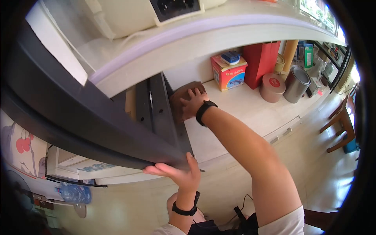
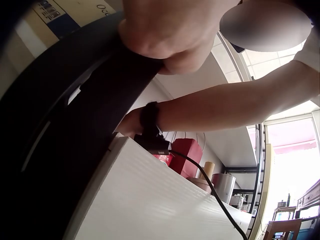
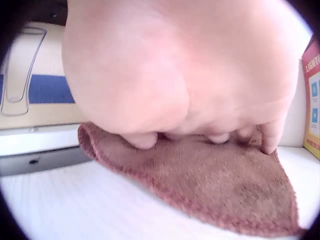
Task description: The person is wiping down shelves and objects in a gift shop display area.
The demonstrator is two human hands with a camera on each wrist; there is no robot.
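A brown cloth [image 3: 210,175] lies on the white shelf, and the right hand [image 3: 180,75] presses on it with bent, spread fingertips. In the head view the right hand [image 1: 194,103] covers part of the cloth [image 1: 182,94], beside a dark grey frame. The left hand [image 1: 182,174] is at the lower end of a large dark panel [image 1: 117,129], thumb on one side and fingers under its edge. From the left wrist view, the left hand [image 2: 170,35] holds the dark panel's edge [image 2: 110,85]; its fingertips are hidden there.
Behind the cloth stand a red-yellow box [image 1: 235,74], a red bag [image 1: 260,62], a pink round tin [image 1: 273,88] and a metal can [image 1: 297,84]. A white ledge [image 1: 219,39] runs overhead. A wooden chair [image 1: 340,125] is at the right, a plastic bottle [image 1: 76,194] at lower left.
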